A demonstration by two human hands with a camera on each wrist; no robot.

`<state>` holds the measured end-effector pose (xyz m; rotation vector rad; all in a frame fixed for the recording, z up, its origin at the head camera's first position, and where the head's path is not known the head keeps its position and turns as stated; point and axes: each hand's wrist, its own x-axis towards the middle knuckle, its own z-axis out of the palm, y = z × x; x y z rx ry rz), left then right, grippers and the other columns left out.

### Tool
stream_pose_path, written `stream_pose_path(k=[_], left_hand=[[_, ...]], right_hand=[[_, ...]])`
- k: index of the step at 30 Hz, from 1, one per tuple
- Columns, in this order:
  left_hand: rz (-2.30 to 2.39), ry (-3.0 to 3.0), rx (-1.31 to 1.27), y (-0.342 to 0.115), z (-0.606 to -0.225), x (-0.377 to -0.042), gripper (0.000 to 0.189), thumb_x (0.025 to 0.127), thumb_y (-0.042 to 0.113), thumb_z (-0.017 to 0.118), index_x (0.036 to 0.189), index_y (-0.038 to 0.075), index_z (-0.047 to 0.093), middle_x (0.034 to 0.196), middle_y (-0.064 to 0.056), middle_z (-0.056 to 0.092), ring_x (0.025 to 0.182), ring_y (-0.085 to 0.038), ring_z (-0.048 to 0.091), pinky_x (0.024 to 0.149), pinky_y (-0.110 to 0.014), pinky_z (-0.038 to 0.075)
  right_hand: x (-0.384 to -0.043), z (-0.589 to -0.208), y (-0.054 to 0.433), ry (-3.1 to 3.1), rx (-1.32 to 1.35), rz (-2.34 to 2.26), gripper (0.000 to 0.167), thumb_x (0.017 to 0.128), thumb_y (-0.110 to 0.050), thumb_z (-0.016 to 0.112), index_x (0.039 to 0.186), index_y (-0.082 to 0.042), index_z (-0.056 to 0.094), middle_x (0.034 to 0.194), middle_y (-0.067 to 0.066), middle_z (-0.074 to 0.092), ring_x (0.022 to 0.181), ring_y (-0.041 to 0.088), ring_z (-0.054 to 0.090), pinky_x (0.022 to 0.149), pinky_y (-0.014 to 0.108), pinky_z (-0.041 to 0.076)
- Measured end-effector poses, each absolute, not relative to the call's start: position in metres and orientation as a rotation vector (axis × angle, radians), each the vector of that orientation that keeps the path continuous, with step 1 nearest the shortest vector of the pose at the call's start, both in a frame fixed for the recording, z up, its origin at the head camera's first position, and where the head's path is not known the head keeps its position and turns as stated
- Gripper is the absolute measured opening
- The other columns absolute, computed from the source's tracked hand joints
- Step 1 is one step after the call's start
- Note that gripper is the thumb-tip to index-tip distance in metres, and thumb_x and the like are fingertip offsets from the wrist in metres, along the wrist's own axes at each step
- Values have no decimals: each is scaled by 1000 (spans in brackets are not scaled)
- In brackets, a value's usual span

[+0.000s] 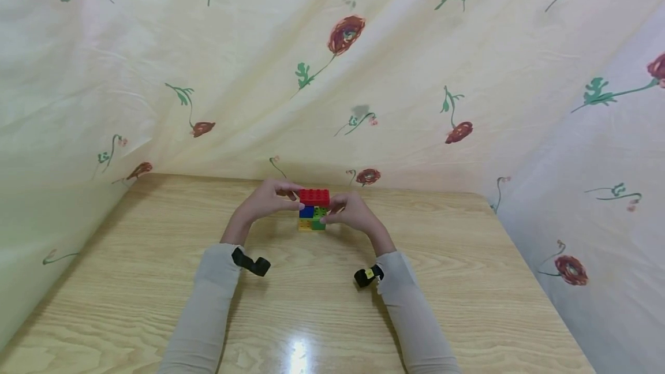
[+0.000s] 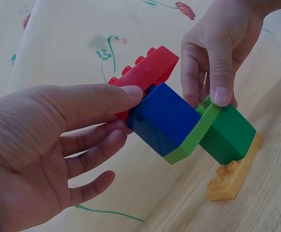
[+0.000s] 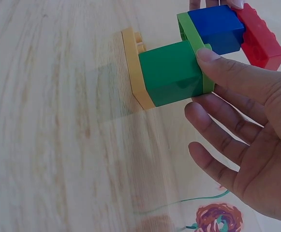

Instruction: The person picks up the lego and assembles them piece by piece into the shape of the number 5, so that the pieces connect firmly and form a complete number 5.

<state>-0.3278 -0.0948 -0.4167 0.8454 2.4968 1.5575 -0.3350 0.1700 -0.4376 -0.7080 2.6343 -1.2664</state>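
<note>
A stack of toy building bricks stands on the table between both hands. At its base lies a yellow-orange plate (image 3: 134, 70), with a dark green block (image 3: 171, 72) on one end. Above that comes a light green plate (image 2: 191, 140), which carries a blue block (image 2: 164, 118) on its other end. A red brick (image 1: 314, 196) tops the blue block, tilted in both wrist views because the cameras are turned. My left hand (image 1: 267, 199) pinches the red brick, thumb in front and fingers partly hidden behind it. With thumb and fingers, my right hand (image 1: 353, 212) pinches the light green plate beside the dark green block.
The wooden table (image 1: 322, 305) stretches around the stack. A flower-printed cloth (image 1: 260, 74) hangs behind it and at both sides, close to the table's far edge. Dark straps with small cameras (image 1: 260, 266) sit on both wrists.
</note>
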Motion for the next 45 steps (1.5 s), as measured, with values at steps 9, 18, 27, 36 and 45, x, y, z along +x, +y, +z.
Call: stream_pose_path(k=[9, 18, 27, 36, 45], left_hand=[[1568, 2491, 841, -95, -419, -330, 35, 88, 11, 80, 121, 4, 74, 112, -13, 75, 100, -25, 66, 93, -43, 53], [1514, 2556, 874, -93, -415, -328, 36, 87, 14, 81, 121, 2, 74, 111, -14, 75, 100, -26, 67, 100, -54, 49], [1499, 2568, 890, -93, -416, -328, 36, 88, 15, 80, 121, 0, 74, 110, -15, 75, 99, -26, 68, 99, -54, 51], [1534, 2518, 826, -92, -417, -329, 34, 89, 13, 79, 121, 2, 74, 114, -15, 73, 100, -26, 66, 84, -34, 54], [1549, 2515, 841, -92, -417, -328, 34, 88, 11, 79, 121, 2, 74, 116, -16, 71, 101, -27, 63, 84, -33, 53]], right_hand=[[-335, -438, 171, 2616, -704, -1284, 24, 81, -17, 87, 101, -6, 79, 91, 8, 76, 84, 19, 69, 75, 30, 55], [-336, -439, 171, 2626, -695, -1275, 23, 81, -18, 87, 99, -7, 79, 89, 7, 76, 84, 19, 69, 76, 30, 54], [-336, -438, 171, 2633, -675, -1255, 21, 81, -19, 87, 97, -8, 79, 88, 5, 76, 84, 19, 68, 76, 31, 54], [-335, -436, 171, 2621, -666, -1258, 21, 82, -20, 87, 97, -9, 79, 89, 6, 76, 84, 20, 68, 76, 31, 54], [-335, -437, 171, 2622, -682, -1254, 23, 83, -20, 86, 100, -8, 79, 91, 6, 76, 85, 18, 68, 78, 31, 55]])
